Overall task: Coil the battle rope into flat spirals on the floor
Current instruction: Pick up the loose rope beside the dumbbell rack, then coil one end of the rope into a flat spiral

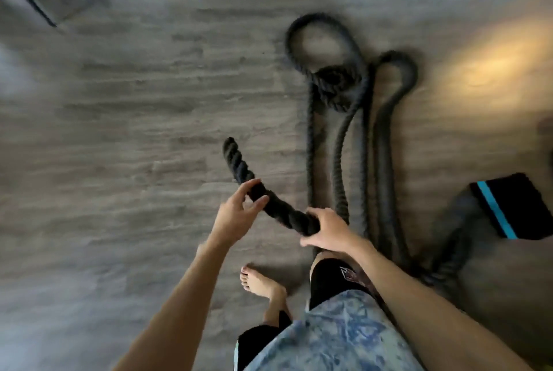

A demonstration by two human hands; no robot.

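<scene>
A thick black battle rope (341, 143) lies on the grey wood floor in long loose loops, with a small tangled knot of turns at the far end. One free end of the rope (236, 161) is lifted off the floor and points up and left. My right hand (327, 228) is wrapped around the rope a little back from that end. My left hand (239, 212) pinches the rope closer to the tip, thumb and fingers only loosely around it. The picture is blurred by motion.
A black mat with a turquoise stripe (514, 206) lies at the right, over part of the rope. My bare left foot (260, 281) stands just below my hands. Black furniture legs (45, 11) show at the top left. A warm patch of light falls at the right.
</scene>
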